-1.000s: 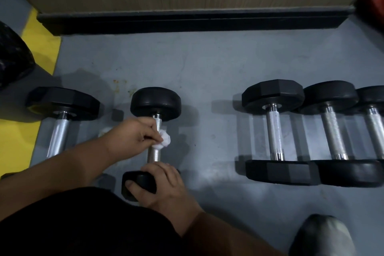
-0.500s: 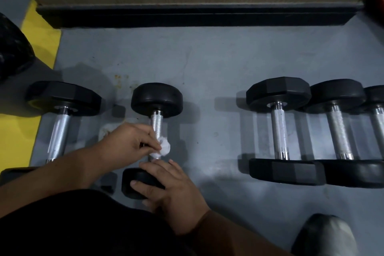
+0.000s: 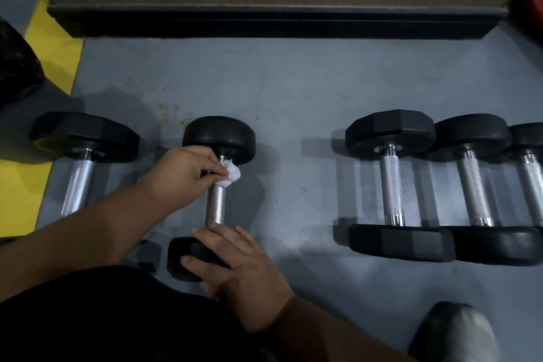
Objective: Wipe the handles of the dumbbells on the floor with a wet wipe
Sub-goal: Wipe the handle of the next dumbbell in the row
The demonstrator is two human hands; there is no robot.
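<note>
The left hand (image 3: 182, 175) pinches the wet wipe (image 3: 231, 173) against the far end of the dumbbell (image 3: 216, 200) handle; the right hand (image 3: 235, 267) grips its near head. Loosen that hold and the dumbbell could roll, skipping patches

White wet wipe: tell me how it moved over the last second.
The left hand slid the crumpled white wet wipe up the small dumbbell's knurled steel handle, from mid-handle to just under the far black head. The right hand kept holding the near head; the other dumbbells did not move.
</note>
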